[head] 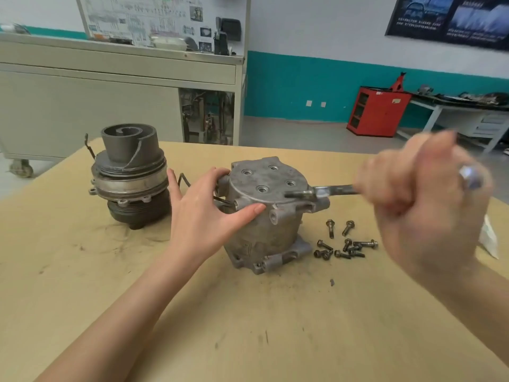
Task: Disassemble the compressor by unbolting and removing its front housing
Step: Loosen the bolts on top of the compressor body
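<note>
Scuffed tan tabletop, dull and smeared with grey grease, fills the near view on my feed. Above it my left hand is spread wide, thumb and forefinger pressed against the near flank of the compressor housing, a rough grey cast-metal drum standing on end with four round holes in its flat top. My right hand, blurred, is fisted round a steel wrench whose far end lies on the housing's top rim. Below that fist, short dark flanged bolts lie scattered. Beyond the left little finger stands a dark spiral scroll on a ribbed pulley. Far past the right hand sits a red cabinet.
</note>
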Action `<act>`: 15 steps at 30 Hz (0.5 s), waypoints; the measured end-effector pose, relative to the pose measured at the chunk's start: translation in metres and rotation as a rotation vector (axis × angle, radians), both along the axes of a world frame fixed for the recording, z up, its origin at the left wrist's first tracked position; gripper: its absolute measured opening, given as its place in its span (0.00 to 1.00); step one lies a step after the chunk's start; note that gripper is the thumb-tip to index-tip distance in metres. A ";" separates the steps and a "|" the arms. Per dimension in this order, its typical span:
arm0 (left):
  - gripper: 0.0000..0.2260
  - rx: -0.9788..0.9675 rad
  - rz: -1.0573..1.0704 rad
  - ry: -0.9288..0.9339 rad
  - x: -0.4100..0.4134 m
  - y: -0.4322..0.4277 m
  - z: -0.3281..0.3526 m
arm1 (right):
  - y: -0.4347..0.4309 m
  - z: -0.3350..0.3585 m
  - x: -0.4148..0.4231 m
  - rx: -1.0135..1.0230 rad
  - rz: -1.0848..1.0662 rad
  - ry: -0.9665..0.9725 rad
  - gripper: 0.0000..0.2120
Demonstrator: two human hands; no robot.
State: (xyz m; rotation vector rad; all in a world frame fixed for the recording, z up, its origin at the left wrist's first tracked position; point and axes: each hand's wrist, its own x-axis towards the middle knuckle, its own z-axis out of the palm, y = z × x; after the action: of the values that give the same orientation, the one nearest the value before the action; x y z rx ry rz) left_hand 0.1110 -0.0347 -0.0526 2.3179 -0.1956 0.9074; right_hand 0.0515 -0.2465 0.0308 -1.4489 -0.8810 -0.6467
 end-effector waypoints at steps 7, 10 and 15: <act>0.38 -0.030 -0.004 0.000 -0.006 -0.003 0.002 | -0.003 0.027 0.064 0.289 -0.030 0.205 0.22; 0.38 -0.025 0.002 0.000 -0.006 -0.004 0.002 | 0.004 0.010 0.076 0.306 -0.025 0.318 0.23; 0.38 -0.020 0.000 -0.003 -0.004 -0.003 0.000 | -0.015 -0.005 0.084 0.333 -0.099 0.423 0.23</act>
State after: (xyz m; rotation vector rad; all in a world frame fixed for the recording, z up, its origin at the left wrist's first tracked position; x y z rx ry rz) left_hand 0.1072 -0.0374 -0.0525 2.2979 -0.1864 0.9096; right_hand 0.1352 -0.2615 0.0254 -1.2659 -0.3539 -0.5048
